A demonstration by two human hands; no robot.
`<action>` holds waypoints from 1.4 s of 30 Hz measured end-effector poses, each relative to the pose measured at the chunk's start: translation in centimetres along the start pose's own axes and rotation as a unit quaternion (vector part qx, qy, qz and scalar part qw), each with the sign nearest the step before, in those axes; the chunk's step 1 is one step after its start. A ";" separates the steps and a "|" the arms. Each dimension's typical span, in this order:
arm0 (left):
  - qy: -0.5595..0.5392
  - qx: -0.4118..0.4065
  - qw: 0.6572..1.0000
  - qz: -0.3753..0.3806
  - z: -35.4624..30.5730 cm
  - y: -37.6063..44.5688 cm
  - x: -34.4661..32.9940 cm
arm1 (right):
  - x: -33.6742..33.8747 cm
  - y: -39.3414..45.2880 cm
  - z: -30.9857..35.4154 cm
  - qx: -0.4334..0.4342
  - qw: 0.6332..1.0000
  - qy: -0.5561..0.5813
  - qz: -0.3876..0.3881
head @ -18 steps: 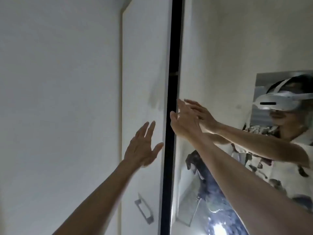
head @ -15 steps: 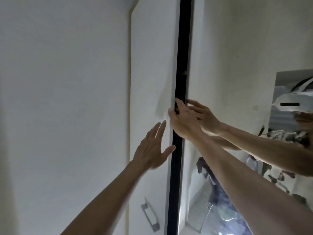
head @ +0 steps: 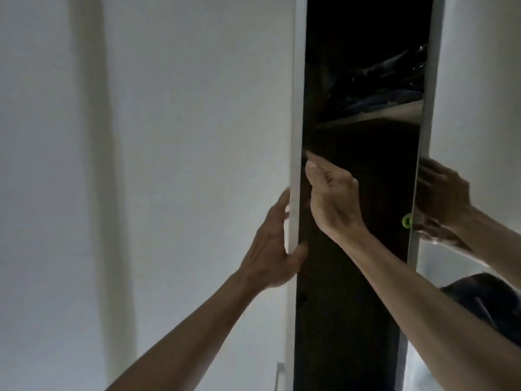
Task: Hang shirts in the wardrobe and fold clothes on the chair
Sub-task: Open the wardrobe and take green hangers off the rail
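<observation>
The tall white wardrobe point(head: 366, 249), a slit half a second ago, now gapes, left hand point(head: 270, 249) gripping the white door edge point(head: 294, 136), right hand point(head: 332, 198) curled behind it, ready for shirts.

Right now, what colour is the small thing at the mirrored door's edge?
Bright green: the small knob-like piece on the mirrored door edge, seen in the head view.

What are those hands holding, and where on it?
The left hand grips the white wardrobe door by its free edge; the right hand touches that edge higher up, its hold unclear.
</observation>
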State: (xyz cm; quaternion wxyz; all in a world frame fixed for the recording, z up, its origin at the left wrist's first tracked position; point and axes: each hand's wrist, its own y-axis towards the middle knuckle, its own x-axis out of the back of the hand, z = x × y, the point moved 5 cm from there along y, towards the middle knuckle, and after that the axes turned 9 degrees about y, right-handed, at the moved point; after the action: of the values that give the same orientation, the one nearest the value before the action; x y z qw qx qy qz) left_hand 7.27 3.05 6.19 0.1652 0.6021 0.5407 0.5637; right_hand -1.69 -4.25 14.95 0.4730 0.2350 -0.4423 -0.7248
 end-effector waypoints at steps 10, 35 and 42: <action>0.030 0.040 0.998 -0.026 10.4 -2.0 9.2 | -13.4 5.4 -10.5 0.070 0.981 -0.144 0.108; 0.571 -0.003 0.818 -0.072 26.4 6.3 15.7 | -26.6 13.4 -20.9 0.013 0.944 -0.302 0.135; 0.593 -0.009 0.804 -0.048 29.5 7.8 16.1 | -28.0 14.0 -22.1 0.015 0.940 -0.311 0.138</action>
State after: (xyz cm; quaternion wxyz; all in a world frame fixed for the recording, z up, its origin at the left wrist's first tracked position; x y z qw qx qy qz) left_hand 32.64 25.80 11.40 -0.1555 0.1226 0.5564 0.8070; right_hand 34.14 9.23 13.84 0.4037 -0.0584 -0.6066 -0.6823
